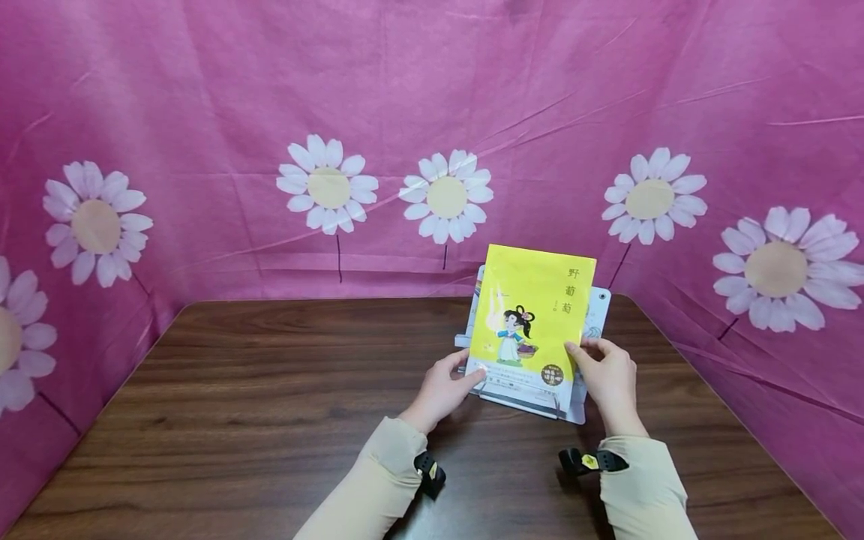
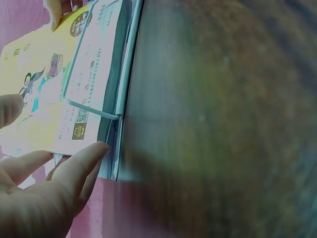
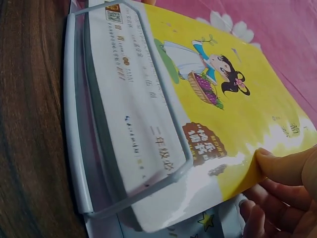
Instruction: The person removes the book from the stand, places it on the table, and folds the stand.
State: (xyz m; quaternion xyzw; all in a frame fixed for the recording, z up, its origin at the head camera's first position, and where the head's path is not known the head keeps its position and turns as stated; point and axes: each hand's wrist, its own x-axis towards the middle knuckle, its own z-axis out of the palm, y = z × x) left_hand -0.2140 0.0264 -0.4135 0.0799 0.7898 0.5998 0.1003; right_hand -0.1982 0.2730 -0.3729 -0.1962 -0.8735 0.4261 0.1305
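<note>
A yellow-covered book [image 1: 533,315] with a cartoon girl and a grape basket leans upright on a pale book stand [image 1: 599,304]. Across its white lower cover runs the stand's wire page holder [image 3: 171,111]. My left hand [image 1: 439,386] holds the lower left side, thumb over the cover and fingers along the edge. At the right edge, my right hand [image 1: 610,379] pinches the book, its thumb [image 3: 282,166] on the front and the other fingers curled behind. The stand's back panel is mostly hidden by the book.
The stand is on a dark wood-grain table [image 1: 270,390], toward its far right. Behind the table hangs a pink cloth [image 1: 405,90] printed with white daisies. A black strap [image 1: 430,474] is around each wrist.
</note>
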